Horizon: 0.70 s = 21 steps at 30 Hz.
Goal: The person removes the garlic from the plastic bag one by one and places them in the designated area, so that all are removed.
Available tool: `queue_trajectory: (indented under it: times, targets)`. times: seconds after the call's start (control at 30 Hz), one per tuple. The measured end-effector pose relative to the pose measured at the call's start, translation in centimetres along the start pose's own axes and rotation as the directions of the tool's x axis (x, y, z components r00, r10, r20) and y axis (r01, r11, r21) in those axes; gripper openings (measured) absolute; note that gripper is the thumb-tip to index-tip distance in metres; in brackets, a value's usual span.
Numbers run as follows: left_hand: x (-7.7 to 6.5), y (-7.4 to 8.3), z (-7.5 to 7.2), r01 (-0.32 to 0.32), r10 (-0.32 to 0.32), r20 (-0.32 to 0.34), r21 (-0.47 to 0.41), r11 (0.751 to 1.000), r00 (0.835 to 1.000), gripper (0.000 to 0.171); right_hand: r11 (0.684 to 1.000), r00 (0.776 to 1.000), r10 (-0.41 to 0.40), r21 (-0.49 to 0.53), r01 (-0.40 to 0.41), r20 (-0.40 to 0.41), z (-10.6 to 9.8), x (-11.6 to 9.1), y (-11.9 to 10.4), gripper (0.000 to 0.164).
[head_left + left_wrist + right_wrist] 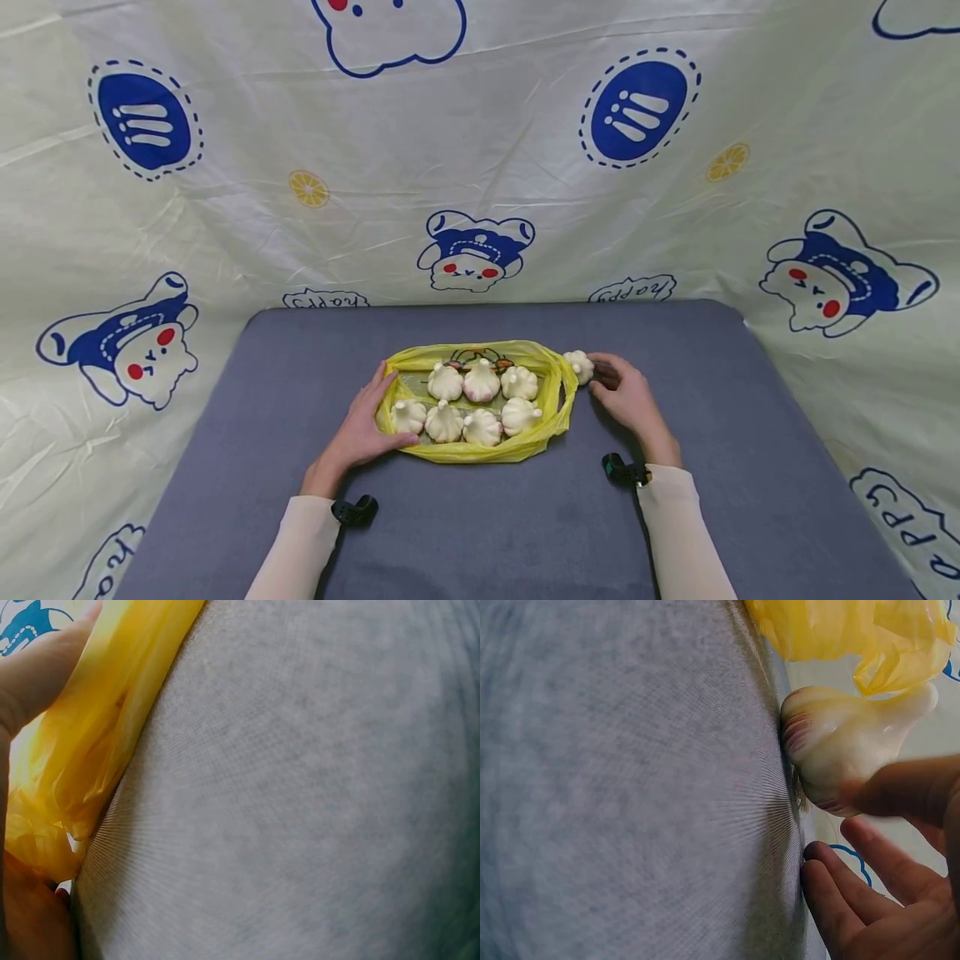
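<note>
Right fingers (889,862) by garlic (840,739), stem (911,705) upward, tilted

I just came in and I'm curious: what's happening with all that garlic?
Someone is handling garlic at a grey-blue table. Seven garlic bulbs sit in two rows inside an open yellow bag. The left hand is on the bag's left end. The right hand is at one more bulb, just outside the bag's right end.
</note>
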<state>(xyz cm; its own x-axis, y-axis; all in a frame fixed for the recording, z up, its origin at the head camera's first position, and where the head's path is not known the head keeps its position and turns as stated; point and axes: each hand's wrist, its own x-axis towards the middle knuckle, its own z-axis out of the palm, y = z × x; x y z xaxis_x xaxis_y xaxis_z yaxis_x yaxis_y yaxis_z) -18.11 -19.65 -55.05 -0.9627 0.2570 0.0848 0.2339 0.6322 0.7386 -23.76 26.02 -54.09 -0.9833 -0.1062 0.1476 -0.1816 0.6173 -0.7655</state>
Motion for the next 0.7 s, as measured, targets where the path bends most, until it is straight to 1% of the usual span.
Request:
queue_trajectory:
  times: [0.07,0.3,0.5,0.7]
  targets:
    - [0.02,0.05,-0.02,-0.001,0.001,-0.002,-0.002,1.0,1.0,0.114,1.0,1.0,0.0,-0.009,0.0,0.013,0.08,0.06,-0.09,0.048]
    - [0.0,-0.05,0.01,-0.002,0.002,-0.001,0.008,1.0,1.0,0.114,1.0,0.999,0.001,0.009,-0.002,0.045,0.11,0.32,-0.29,0.059]
    - [-0.01,-0.06,0.0,0.002,-0.002,-0.001,0.005,1.0,1.0,0.113,1.0,0.999,0.006,-0.018,-0.005,0.044,0.17,0.63,-0.44,0.053]
    - [-0.02,-0.08,0.01,0.0,0.0,0.001,0.0,1.0,1.0,0.112,1.0,1.0,-0.007,-0.014,0.007,0.028,-0.18,0.7,-0.3,0.05]
